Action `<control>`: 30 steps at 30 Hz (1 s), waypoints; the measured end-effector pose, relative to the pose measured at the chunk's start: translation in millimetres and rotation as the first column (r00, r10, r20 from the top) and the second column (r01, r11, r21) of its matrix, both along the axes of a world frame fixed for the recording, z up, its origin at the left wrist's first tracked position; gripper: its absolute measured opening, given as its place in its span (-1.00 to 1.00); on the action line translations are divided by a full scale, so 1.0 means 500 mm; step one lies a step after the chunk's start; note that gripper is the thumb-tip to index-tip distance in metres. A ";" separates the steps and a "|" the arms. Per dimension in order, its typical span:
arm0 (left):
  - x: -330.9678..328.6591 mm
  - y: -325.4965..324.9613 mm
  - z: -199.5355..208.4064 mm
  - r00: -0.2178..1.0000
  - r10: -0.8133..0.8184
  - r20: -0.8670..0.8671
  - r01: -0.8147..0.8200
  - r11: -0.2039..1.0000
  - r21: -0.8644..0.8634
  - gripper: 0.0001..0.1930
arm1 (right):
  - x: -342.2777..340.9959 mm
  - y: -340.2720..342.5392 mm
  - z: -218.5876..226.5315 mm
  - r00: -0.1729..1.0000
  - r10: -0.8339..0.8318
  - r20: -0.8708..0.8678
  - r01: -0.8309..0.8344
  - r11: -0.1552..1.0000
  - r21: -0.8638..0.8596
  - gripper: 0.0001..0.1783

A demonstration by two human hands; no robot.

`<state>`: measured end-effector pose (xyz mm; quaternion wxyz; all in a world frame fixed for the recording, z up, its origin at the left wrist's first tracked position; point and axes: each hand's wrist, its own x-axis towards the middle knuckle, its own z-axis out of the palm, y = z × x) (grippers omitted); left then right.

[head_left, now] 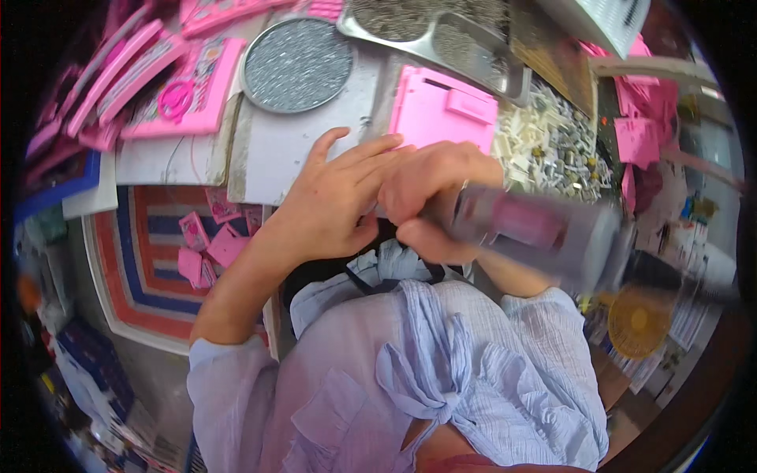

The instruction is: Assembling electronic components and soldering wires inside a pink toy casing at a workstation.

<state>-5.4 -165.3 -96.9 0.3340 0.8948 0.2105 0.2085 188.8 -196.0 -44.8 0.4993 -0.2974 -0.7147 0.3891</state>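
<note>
Left of centre, left hand spread flat with fingers apart on the pale work surface, pressed against the right hand at mid-frame, clamped round a blurred grey-and-pink power tool reaching toward the right, just below the pink plastic panel.

Pale lilac crinkled blouse (front bow), rolled sleeves
</note>
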 end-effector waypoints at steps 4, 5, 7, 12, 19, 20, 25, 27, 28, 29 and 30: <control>0.030 0.006 0.028 0.998 0.015 -0.057 -0.008 0.993 0.116 -0.42 | 0.135 -0.007 0.061 0.921 -0.096 -0.378 0.039 0.987 -0.154 -0.70; 0.041 0.007 0.027 1.000 0.016 -0.007 -0.015 0.991 0.133 -0.48 | 0.178 -0.006 0.081 0.889 -0.100 -0.447 0.051 0.991 -0.121 -0.72; 0.090 0.013 0.023 0.993 -0.020 0.119 0.002 0.988 0.153 -0.58 | 0.231 -0.019 0.089 0.842 -0.194 -0.502 0.156 0.981 -0.119 -0.75; 0.188 0.009 0.009 0.997 -0.042 0.063 0.027 0.973 0.230 -0.65 | 0.252 -0.048 0.032 0.772 -0.415 -0.481 0.367 0.909 -0.195 -0.75; 0.200 0.006 -0.003 1.000 0.000 0.021 -0.006 0.961 0.278 -0.62 | 0.244 -0.015 -0.015 0.843 -0.431 -0.321 0.410 0.902 -0.132 -0.88; 0.200 0.005 -0.004 1.000 0.009 0.030 -0.016 0.962 0.274 -0.61 | 0.243 -0.009 -0.012 0.849 -0.428 -0.310 0.413 0.903 -0.114 -0.87; 0.202 0.006 -0.004 1.000 0.007 0.020 -0.012 0.964 0.264 -0.61 | 0.222 0.013 -0.036 0.844 -0.509 -0.167 0.503 0.860 -0.083 -0.87; 0.202 0.004 -0.001 1.000 0.009 0.017 -0.013 0.966 0.259 -0.62 | 0.230 0.007 -0.032 0.850 -0.503 -0.156 0.493 0.864 -0.105 -0.87; 0.201 0.005 -0.001 0.999 0.022 0.025 -0.028 0.963 0.267 -0.63 | 0.239 0.006 -0.018 0.864 -0.469 -0.185 0.455 0.883 -0.115 -0.85; 0.201 0.003 -0.005 0.999 0.035 0.031 -0.043 0.962 0.271 -0.65 | 0.240 -0.012 0.004 0.880 -0.406 -0.247 0.376 0.913 -0.160 -0.83; 0.200 0.005 -0.009 0.998 0.045 0.034 -0.053 0.960 0.276 -0.65 | 0.238 -0.029 0.015 0.889 -0.353 -0.293 0.307 0.932 -0.192 -0.81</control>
